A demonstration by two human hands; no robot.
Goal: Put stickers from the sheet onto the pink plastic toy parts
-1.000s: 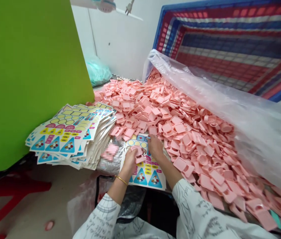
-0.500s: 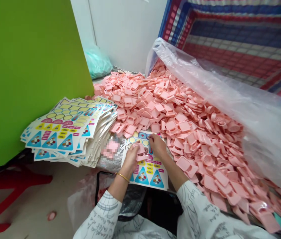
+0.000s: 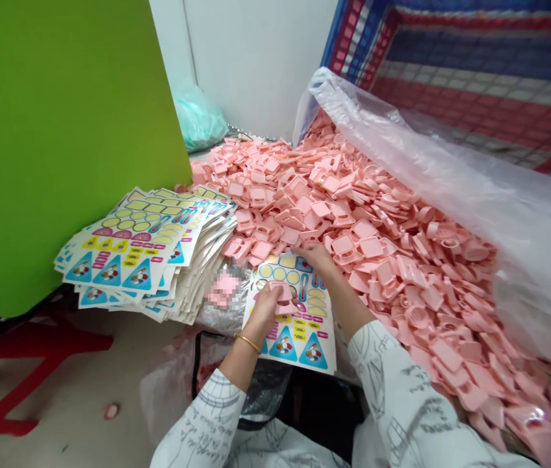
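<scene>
My left hand (image 3: 264, 311) grips a small pink plastic piece (image 3: 284, 298), thumb on top, over the lower middle of a sticker sheet (image 3: 275, 344). The piece is flat, with an opening through it. The sheet carries yellow circles, pink shapes and blue triangles. At the sheet's upper edge is my right hand (image 3: 318, 259), fingertips pressed together beside a blue sticker; whatever lies between them is too small to make out. Beyond the right hand spreads a large heap of similar pink pieces (image 3: 299, 188).
A thick stack of sticker sheets (image 3: 124, 253) stands left, against a green panel (image 3: 71, 130). Between stack and sheet lies clear plastic (image 3: 217, 315). A plastic liner (image 3: 431, 149) and tipped basket (image 3: 475, 71) edge the heap. A red stool (image 3: 36, 364) is on the floor.
My right fingertips have shifted from the blue heart sticker to the sheet's top edge. My left hand keeps the pink piece over the sheet. The whole view has moved slightly.
</scene>
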